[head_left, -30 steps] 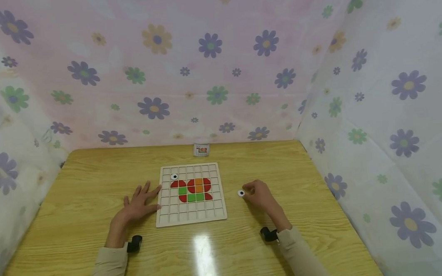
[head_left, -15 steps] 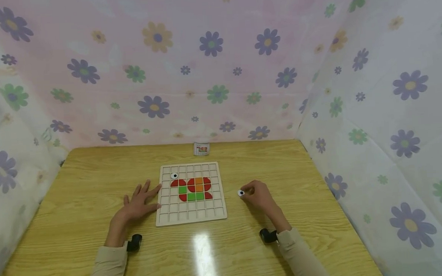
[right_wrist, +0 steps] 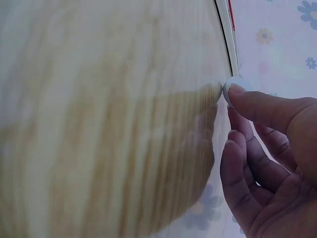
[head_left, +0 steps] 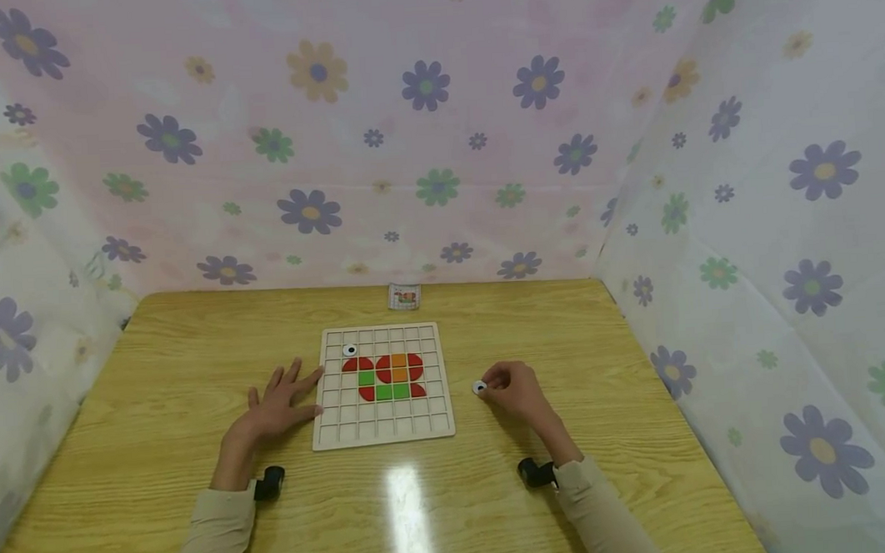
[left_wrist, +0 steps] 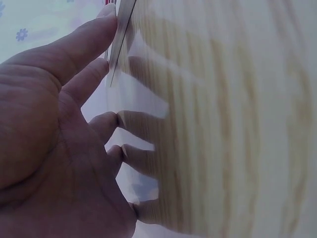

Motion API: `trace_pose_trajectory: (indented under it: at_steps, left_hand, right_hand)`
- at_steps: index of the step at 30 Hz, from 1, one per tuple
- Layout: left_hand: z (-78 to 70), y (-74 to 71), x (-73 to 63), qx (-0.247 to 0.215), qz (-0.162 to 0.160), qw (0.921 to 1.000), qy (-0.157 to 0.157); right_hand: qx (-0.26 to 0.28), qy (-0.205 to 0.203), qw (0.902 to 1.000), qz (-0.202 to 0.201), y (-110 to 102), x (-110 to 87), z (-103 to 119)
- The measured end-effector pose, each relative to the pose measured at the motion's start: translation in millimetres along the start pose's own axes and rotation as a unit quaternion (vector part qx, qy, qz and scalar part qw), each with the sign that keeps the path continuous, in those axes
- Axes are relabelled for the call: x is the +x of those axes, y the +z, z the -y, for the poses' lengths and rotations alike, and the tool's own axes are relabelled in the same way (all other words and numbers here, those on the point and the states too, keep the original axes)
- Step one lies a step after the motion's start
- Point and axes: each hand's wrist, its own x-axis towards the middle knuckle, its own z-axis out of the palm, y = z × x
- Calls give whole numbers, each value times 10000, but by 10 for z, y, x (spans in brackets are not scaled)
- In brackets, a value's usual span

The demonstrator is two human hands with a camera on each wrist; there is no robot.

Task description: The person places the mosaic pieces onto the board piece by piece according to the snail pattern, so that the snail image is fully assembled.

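Observation:
A square grid board [head_left: 383, 430] of pale wood lies on the table. Red, green and orange tiles sit in its cells in an animal-like shape, with a round white eye piece [head_left: 350, 350] near the upper left. My left hand [head_left: 271, 409] has its fingers spread, thumb and index fingertip at the board's left edge; the left wrist view shows this hand [left_wrist: 54, 134] from the palm side. To the right of the board, my right hand [head_left: 518, 392] pinches a second eye piece [head_left: 479, 387], white with a black dot. Seen in the right wrist view, the thumb covers part of this disc [right_wrist: 242, 82].
A small picture card [head_left: 404, 297] with a similar coloured figure lies behind the board, by the table's [head_left: 550, 321] far edge. Flower-patterned sheets [head_left: 435, 143] enclose the table at the back and sides. Black cameras [head_left: 271, 483] sit at both wrists.
The eye piece in my right hand has shifted slightly left, towards the board. My left hand holds its place at the edge, and the tiles are unchanged.

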Motion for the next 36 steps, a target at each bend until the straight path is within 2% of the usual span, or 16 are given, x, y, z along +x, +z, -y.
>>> trace_pose_trajectory:
  at_steps: [6, 18, 30, 36]
  left_hand:
    - [-5, 4, 3, 3, -16, 10000, 31]
    - [-10, 2, -2, -13, 14, 10000, 8]
    - [-37, -19, -22, -147, 29, 9999, 55]
    - [-35, -21, -21, -114, 51, 9999, 24]
  right_hand:
    - [28, -131, 9999, 36, 15, 2, -6]
    - [136, 5, 9999, -8, 108, -6, 108]
    - [585, -492, 9971, 28, 296, 72, 205]
    - [696, -711, 9947, 249, 407, 186, 324]
